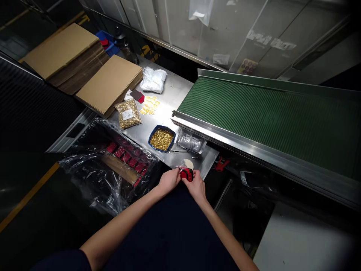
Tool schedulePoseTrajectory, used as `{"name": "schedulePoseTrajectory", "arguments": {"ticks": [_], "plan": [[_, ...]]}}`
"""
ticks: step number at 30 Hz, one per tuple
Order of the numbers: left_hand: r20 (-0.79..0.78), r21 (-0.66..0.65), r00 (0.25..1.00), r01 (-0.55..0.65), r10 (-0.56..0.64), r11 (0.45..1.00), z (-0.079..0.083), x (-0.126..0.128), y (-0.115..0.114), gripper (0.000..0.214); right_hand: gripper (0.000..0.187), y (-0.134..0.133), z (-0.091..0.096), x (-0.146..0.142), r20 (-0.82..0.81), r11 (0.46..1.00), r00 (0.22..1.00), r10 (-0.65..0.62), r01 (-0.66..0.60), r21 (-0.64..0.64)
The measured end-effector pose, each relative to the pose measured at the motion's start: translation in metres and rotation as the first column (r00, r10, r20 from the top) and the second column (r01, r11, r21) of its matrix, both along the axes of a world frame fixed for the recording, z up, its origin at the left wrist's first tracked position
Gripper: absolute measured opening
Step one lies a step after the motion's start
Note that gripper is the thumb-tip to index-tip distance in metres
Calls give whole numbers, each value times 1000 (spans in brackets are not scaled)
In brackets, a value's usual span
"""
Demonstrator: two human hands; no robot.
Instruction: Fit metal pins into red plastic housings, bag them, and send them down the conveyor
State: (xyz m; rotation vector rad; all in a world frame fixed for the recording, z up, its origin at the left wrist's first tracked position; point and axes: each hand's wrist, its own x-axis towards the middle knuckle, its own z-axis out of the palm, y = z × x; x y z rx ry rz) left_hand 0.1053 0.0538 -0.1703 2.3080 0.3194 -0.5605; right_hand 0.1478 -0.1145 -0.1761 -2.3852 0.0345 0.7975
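Note:
At the near edge of the metal table, my left hand (pixel 169 181) and my right hand (pixel 197 187) both grip a small red and black item (pixel 186 174) between closed fingers. What exactly the item is, I cannot make out. Just beyond it lies a pale round disc (pixel 188 163). Farther up stands a dark blue tray (pixel 166 128) holding many small gold-coloured pieces (pixel 161 139). Beside that tray are a clear container of silvery packets (pixel 189 140) and thin metal tweezers (pixel 179 151).
Left of me, a plastic-lined box (pixel 118 169) holds several red items (pixel 126 157). Beyond are a bag of gold pieces (pixel 128 113), yellow stickers (pixel 150 105), a white plastic bundle (pixel 153 79) and stacked cardboard (pixel 109 82). A green conveyor belt (pixel 254 113) runs along the right.

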Motion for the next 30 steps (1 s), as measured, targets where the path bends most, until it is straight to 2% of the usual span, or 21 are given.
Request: {"name": "schedulePoseTrajectory", "arguments": {"ticks": [8, 13, 17, 21, 24, 27, 30], "plan": [[4, -5, 998, -63, 63, 998, 4, 6, -18, 24, 43, -13, -4, 1, -64, 970, 968, -242, 243, 2], [38, -176, 997, -61, 69, 982, 8, 8, -40, 22, 45, -27, -6, 3, -32, 951, 951, -308, 308, 1], [72, -360, 991, -79, 112, 929, 11, 13, -56, 22, 44, -44, -5, 4, -64, 968, 970, -233, 238, 85], [22, -485, 968, -209, 250, 850, 8, 18, -68, 24, 43, -58, 3, 0, -53, 960, 983, -173, 181, 214], [-47, -521, 947, -293, 316, 802, 3, 17, -74, 26, 38, -63, 15, -8, -46, 939, 989, -140, 147, 311], [-95, -507, 937, -337, 336, 794, 1, 14, -77, 27, 32, -69, 27, -14, -52, 926, 996, -74, 88, 367], [-77, -469, 937, -335, 341, 817, 8, 7, -78, 28, 29, -79, 34, -15, -75, 923, 997, 11, 19, 385]]}}
